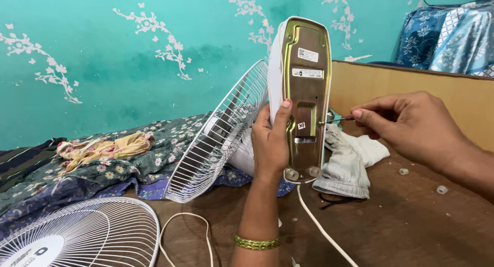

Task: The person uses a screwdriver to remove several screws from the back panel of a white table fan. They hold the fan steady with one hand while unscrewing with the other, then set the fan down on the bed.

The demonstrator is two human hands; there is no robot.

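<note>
Head view: the left hand's fingers wrap the edge of the upturned fan base, holding it upright above the brown desk. The right hand's fingers pinch a thin screwdriver whose tip touches the base's brass-coloured underside. A white fan guard leans just behind, near a grey cloth.
</note>
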